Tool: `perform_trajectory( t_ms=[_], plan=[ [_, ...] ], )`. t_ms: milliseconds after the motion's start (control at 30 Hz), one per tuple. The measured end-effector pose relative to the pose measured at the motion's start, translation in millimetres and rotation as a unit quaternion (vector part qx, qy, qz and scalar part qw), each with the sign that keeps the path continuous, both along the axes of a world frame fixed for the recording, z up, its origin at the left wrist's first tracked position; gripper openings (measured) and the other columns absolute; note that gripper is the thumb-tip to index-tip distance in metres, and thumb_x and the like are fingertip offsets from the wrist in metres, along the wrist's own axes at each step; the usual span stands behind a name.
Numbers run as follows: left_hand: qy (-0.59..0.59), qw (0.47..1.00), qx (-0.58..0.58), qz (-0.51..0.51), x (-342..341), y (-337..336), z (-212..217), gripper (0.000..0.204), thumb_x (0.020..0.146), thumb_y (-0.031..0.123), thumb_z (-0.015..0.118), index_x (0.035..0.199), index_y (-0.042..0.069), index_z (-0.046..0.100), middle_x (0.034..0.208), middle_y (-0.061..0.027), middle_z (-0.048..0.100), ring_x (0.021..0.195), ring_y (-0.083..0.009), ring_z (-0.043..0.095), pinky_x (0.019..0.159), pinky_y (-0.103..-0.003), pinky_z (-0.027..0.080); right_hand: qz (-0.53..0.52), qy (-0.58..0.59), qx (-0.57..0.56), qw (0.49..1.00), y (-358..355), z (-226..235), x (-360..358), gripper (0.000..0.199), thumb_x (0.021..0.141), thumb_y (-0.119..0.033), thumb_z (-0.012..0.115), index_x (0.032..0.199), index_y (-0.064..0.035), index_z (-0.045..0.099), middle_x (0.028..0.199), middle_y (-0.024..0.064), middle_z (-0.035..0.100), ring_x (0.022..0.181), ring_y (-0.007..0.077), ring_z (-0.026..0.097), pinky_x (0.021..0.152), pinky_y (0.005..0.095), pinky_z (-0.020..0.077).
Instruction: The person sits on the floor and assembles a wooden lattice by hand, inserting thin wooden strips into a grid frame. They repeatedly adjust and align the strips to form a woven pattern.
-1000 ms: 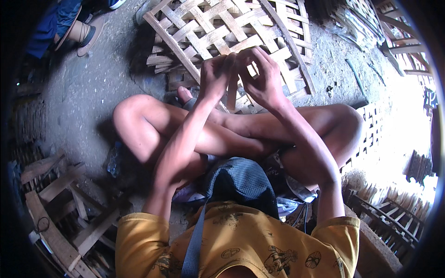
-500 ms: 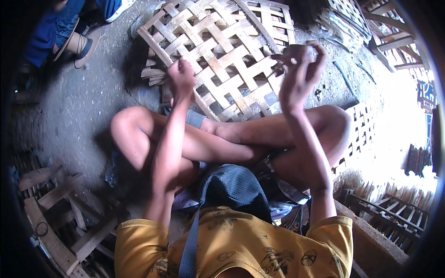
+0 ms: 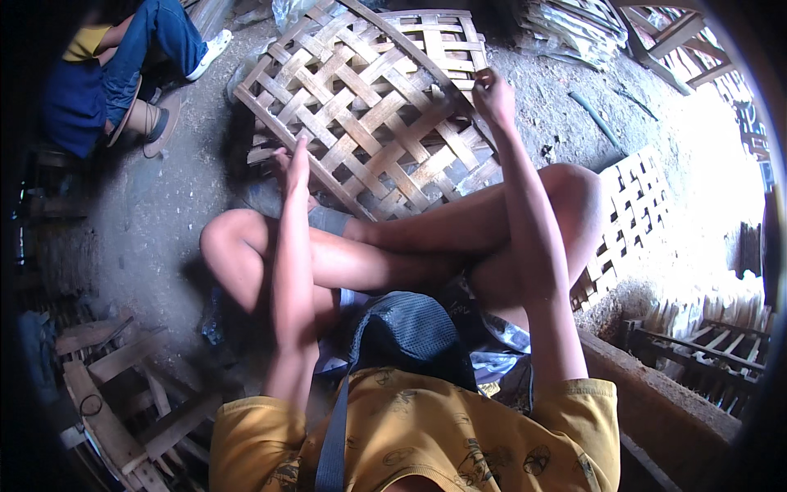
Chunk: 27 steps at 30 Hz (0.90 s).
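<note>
Bamboo lattice panel [image 3: 369,107], 1 piece, open square weave of flat strips, lying on the dirt floor [image 3: 156,221] just beyond our crossed legs.

Left hand [image 3: 293,168]: fingers straight and together, grip open, palm edge pressed on the panel's near left edge. It holds nothing.

Right hand [image 3: 493,94]: raised at the panel's right side, grip pinched shut on the end of 1 thin strip [image 3: 410,51] that arcs over the weave toward the far edge. Fingertip detail is too small to tell more.

Handling notes, as we judge them:
- We keep the left palm firm on the edge so the panel does not skate on the floor while the strip is pulled.
- We draw the strip low and in line with its row; a steep pull could kink or split it.
- We check the over-and-under order at each crossing before tightening.
- We keep the pinch close to the weave for control.

Nearby: 1 more lattice panel [image 3: 635,205] leaning at our right, scrap slats [image 3: 106,385] at lower left, another person's legs [image 3: 156,41] at upper left, well apart.
</note>
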<state>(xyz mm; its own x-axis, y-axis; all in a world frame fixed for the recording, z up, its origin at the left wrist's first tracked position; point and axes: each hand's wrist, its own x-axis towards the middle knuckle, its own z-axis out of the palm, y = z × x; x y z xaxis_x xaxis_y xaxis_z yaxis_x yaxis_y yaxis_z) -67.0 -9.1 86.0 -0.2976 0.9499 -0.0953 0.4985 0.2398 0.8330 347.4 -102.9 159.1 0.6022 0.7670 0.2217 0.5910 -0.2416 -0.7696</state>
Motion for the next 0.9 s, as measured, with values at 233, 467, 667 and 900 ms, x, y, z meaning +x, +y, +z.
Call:
perform_trajectory(
  t_ms=[233, 467, 667, 900],
  plan=[
    [-0.075, 0.992, -0.081, -0.054, 13.0, -20.4, 5.7, 0.084, 0.086, 0.058, 0.074, 0.137, -0.005, 0.051, 0.136, -0.0263, 0.057, 0.127, -0.0371, 0.057, 0.105, -0.045, 0.047, 0.014, -0.067, -0.087, 0.994, -1.8, -1.4, -8.7, 0.026, 0.093, -0.027, 0.061, 0.111, -0.0129, 0.075, 0.099, 0.0229, 0.075, 0.095, 0.042, 0.073, 0.086, 0.0499, 0.0563],
    [-0.049, 0.996, 0.073, -0.023, 63.1, -42.7, 54.2, 0.072, 0.095, 0.052, 0.068, 0.141, 0.002, 0.044, 0.132, -0.0223, 0.062, 0.121, -0.0386, 0.062, 0.102, -0.048, 0.048, -0.008, -0.074, 0.015, 0.997, -12.1, 8.1, 14.3, 0.021, 0.098, -0.024, 0.062, 0.112, -0.0125, 0.073, 0.096, 0.0202, 0.076, 0.093, 0.039, 0.074, 0.082, 0.0464, 0.0571],
    [-0.243, 0.955, 0.169, -0.012, 47.4, -39.8, 76.2, 0.083, 0.1, 0.045, 0.067, 0.16, 0.011, 0.02, 0.146, -0.0203, 0.047, 0.119, -0.0271, 0.058, 0.076, -0.04, 0.056, -0.018, -0.024, 0.094, 0.995, -5.1, 24.1, -26.3, 0.019, 0.097, -0.018, 0.059, 0.106, -0.0079, 0.072, 0.091, 0.0234, 0.074, 0.089, 0.0434, 0.072, 0.081, 0.049, 0.0559],
    [-0.352, 0.914, 0.184, -0.087, 89.8, -62.7, 108.0, 0.044, 0.105, 0.033, 0.062, 0.136, 0.014, 0.037, 0.088, -0.0038, 0.063, 0.062, -0.0081, 0.056, 0.038, -0.023, 0.039, -0.015, -0.143, 0.101, 0.984, -41.4, 49.1, -10.3, 0.018, 0.096, -0.014, 0.061, 0.106, -0.001, 0.069, 0.085, 0.0236, 0.07, 0.089, 0.0425, 0.069, 0.08, 0.0516, 0.0527]
  ],
)
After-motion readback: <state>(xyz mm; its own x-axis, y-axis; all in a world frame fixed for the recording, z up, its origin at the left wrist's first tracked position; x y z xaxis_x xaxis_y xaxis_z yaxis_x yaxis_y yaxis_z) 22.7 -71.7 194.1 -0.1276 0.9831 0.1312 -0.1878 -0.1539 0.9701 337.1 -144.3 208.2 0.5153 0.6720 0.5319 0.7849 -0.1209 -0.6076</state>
